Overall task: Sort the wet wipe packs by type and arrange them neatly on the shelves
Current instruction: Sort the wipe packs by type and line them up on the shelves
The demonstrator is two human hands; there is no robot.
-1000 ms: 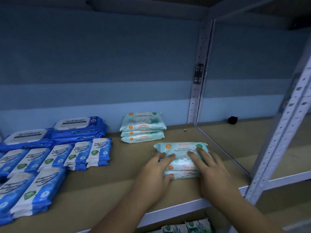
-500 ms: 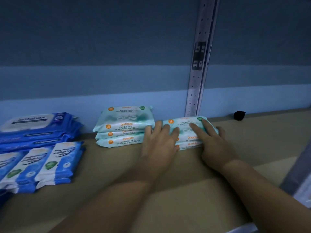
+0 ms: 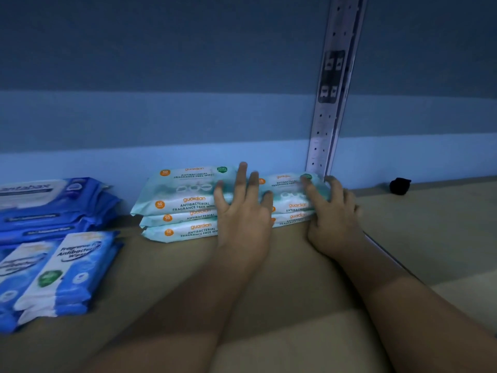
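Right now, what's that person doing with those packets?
A person is sorting wet wipe packs on a shelf. Both hands are on a stack of pale green Guardian wipes at the back, right beside a matching Guardian stack. The left hand presses flat with straight fingers where the two stacks meet; the right hand curls round the first stack's right end. Blue Antabax packs lie off to the left.

left hand (image 3: 243, 211) flat, right hand (image 3: 333, 214) cupped
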